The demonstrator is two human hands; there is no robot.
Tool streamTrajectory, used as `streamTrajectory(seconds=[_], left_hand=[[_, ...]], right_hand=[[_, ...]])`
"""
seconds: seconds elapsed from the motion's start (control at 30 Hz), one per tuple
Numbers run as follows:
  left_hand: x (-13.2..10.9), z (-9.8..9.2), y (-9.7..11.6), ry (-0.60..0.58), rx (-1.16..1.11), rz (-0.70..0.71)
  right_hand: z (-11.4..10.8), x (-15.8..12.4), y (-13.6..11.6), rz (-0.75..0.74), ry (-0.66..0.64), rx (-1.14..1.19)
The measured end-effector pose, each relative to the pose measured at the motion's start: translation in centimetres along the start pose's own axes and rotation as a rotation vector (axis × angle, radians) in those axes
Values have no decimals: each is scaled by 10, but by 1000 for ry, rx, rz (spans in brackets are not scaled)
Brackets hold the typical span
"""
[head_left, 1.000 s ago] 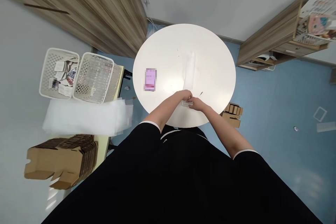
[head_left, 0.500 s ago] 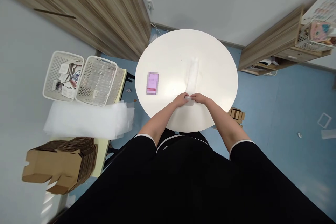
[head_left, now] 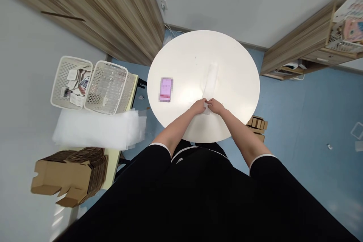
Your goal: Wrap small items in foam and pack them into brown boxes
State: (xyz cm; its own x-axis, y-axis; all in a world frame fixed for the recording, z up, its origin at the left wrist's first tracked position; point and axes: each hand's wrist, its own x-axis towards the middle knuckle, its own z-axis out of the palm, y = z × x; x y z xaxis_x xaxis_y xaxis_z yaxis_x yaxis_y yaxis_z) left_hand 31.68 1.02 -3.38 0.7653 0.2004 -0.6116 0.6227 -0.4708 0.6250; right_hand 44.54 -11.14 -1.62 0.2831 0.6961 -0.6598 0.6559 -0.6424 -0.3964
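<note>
On the round white table (head_left: 235,68), a long translucent plastic sleeve (head_left: 211,81) lies flat, running from the middle toward my body. My left hand (head_left: 198,106) and my right hand (head_left: 216,106) meet at its near end, with their fingertips pinching the plastic between them. Part of that end is hidden by my fingers. A pink card or packet (head_left: 166,89), blurred in the picture, lies on the table's left side, well away from both hands.
To the left stand two white mesh baskets (head_left: 109,87) (head_left: 72,82), beside a white film stack (head_left: 99,129) and flattened cardboard boxes (head_left: 70,177). Small cardboard pieces (head_left: 256,126) sit beyond the table's right edge. A wooden shelf unit (head_left: 300,45) stands at the right.
My hands have moved from one overlapping over the other to side by side at the plastic's near end. The whole scene has shifted slightly right in the view.
</note>
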Motion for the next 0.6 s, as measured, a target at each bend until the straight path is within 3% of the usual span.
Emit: streamTrajectory(seconds=[0.13,0.23,0.33,0.4,0.6], left_hand=[[-4,2,2,140,115,5],[-7,4,-1,213,214,70],[-12,7,-7,240,331,219],[-14,8,-13,193,386,308],[-21,5,-20,75,423,428]], right_hand=[[28,-22,-4,71,214,-88],[53,-43,-3,3,350,-156],[68,-52,-1,-135,348,-212],[70,-51,0,-165,345,-227],[52,-32,3,-171,279,-200]])
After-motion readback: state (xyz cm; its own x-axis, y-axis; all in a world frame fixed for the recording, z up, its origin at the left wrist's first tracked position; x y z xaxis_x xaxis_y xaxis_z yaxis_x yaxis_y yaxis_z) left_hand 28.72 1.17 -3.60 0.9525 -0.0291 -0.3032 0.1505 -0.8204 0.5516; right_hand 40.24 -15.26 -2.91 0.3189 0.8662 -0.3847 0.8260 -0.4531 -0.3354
